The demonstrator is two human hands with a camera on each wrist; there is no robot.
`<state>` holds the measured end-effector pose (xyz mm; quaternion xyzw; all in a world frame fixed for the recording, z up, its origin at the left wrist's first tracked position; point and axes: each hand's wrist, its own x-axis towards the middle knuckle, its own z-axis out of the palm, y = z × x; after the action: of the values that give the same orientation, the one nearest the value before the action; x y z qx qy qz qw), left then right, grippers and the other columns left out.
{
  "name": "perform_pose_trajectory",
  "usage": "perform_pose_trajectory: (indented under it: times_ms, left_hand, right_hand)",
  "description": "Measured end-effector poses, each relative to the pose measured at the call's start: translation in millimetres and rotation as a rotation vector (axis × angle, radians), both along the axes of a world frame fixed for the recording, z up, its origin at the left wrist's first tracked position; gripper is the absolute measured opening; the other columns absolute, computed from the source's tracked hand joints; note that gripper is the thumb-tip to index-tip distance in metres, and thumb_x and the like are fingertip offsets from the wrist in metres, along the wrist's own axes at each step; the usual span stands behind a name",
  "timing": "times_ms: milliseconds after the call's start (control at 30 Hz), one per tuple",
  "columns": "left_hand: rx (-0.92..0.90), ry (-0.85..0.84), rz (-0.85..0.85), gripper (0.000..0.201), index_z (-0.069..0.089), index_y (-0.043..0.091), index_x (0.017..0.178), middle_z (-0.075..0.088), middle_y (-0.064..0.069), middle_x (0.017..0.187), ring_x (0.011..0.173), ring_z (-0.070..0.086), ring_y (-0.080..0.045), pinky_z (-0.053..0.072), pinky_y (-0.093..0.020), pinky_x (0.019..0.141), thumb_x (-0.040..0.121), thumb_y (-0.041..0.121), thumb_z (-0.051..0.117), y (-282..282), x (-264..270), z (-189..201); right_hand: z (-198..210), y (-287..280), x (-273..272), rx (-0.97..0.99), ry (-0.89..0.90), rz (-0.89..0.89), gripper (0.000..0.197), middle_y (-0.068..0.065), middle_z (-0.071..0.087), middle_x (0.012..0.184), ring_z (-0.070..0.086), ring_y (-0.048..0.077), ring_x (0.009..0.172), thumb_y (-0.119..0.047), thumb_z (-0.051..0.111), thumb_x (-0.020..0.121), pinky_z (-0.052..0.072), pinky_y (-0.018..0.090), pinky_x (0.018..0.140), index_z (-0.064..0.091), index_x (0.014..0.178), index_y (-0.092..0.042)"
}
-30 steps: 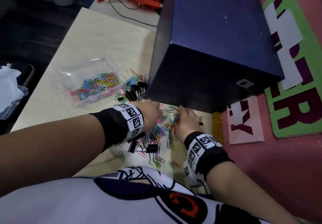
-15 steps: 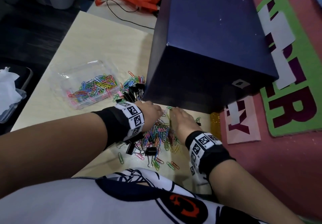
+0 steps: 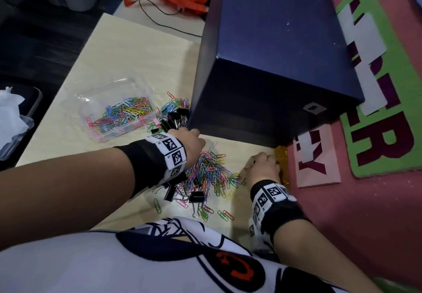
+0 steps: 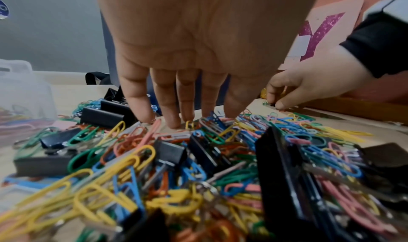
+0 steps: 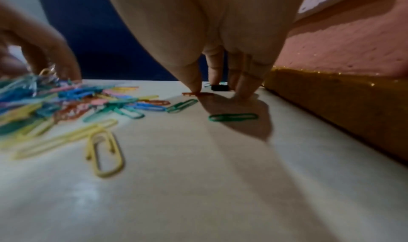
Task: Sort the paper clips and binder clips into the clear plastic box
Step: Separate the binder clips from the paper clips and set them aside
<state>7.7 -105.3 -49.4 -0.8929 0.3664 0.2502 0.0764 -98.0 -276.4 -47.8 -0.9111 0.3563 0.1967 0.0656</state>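
Since the earlier frame, the right hand (image 3: 262, 167) had moved away from the heap of paper clips (image 3: 210, 174) to the desk (image 3: 141, 64) edge beside the gold glitter strip (image 3: 282, 155). Its fingers (image 5: 245, 83) pointed down with the tips on the desk, close to a small black binder clip (image 5: 219, 87) and an orange paper clip (image 5: 192, 93); whether the grip held either could not be told. The left hand (image 3: 191, 142) hung over the heap with straight fingers (image 4: 170, 109), tips touching the clips, grip released.

The heap consisted of plastic-coated wire paper clips in yellow, blue, green, pink and orange, mixed with black folded-metal binder clips (image 3: 196, 197) with wire handles. A second, smaller group (image 3: 174, 114) lay against the dark blue box (image 3: 274, 64).

The clear plastic box (image 3: 114, 114) stood on the desk left of the heap, apart from both hands. It held coloured paper clips only.
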Motion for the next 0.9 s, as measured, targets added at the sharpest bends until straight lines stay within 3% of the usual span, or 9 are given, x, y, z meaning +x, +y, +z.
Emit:
perform_pose_trajectory:
  times_ms: [100,300,433,567,733,833,900]
  left_hand:
    - [-0.027,0.037,0.000,0.026,0.050,0.016,0.117,0.044,-0.008,0.112,0.107,0.048,-0.031,0.051,-0.046,0.082,0.091,0.016,0.047,1,0,-4]
    - [-0.025,0.063,0.014,0.027,0.051,0.016,0.118,0.044,-0.008,0.115,0.108,0.048,-0.031,0.051,-0.047,0.083,0.092,0.017,0.043,1,2,-4]
    - [-0.023,0.062,0.009,0.027,0.051,0.016,0.118,0.044,-0.007,0.115,0.107,0.048,-0.030,0.051,-0.047,0.083,0.092,0.018,0.044,1,2,-4]
    - [-0.006,0.077,0.011,0.028,0.049,0.016,0.120,0.044,-0.007,0.117,0.109,0.047,-0.029,0.051,-0.046,0.085,0.092,0.018,0.046,0,3,-2]
    - [-0.005,0.072,0.004,0.031,0.048,0.016,0.123,0.044,-0.008,0.119,0.109,0.048,-0.030,0.051,-0.046,0.086,0.092,0.018,0.046,0,3,-1]
    - [-0.005,0.054,0.009,0.031,0.049,0.015,0.122,0.044,-0.008,0.118,0.109,0.048,-0.030,0.051,-0.044,0.084,0.091,0.018,0.047,-1,1,1]
    - [0.000,0.047,0.006,0.031,0.048,0.015,0.123,0.044,-0.008,0.120,0.110,0.048,-0.029,0.051,-0.043,0.083,0.092,0.019,0.047,-1,0,3]
  right_hand:
    - [-11,-3,-1,0.038,-0.052,0.012,0.035,0.016,0.044,0.130,0.043,0.034,0.119,-0.009,0.039,0.091,0.038,0.038,0.100,0.046,0.126,-0.006]
    - [-12,-4,-6,0.099,-0.184,-0.116,0.020,0.009,0.055,0.113,0.055,0.031,0.105,-0.023,0.051,0.089,0.045,0.034,0.086,0.052,0.106,-0.013]
    - [-11,-14,-8,0.102,-0.244,-0.202,0.022,0.011,0.049,0.121,0.055,0.031,0.107,-0.018,0.053,0.090,0.048,0.038,0.090,0.052,0.112,-0.013]
    - [-17,-17,-11,0.156,-0.161,-0.087,0.033,0.011,0.037,0.132,0.052,0.032,0.111,-0.016,0.051,0.092,0.044,0.035,0.095,0.051,0.125,-0.021]
    - [-18,-16,-5,0.158,-0.105,-0.041,0.027,0.011,0.047,0.121,0.052,0.030,0.108,-0.013,0.045,0.093,0.041,0.028,0.089,0.055,0.118,-0.016]
    - [-19,-13,-5,0.149,-0.112,-0.047,0.022,0.009,0.047,0.120,0.052,0.029,0.108,-0.021,0.053,0.091,0.045,0.029,0.092,0.059,0.111,-0.014]
    - [-20,-12,-8,0.156,-0.169,-0.027,0.019,0.008,0.045,0.118,0.054,0.027,0.104,-0.022,0.057,0.090,0.043,0.024,0.089,0.061,0.106,-0.012]
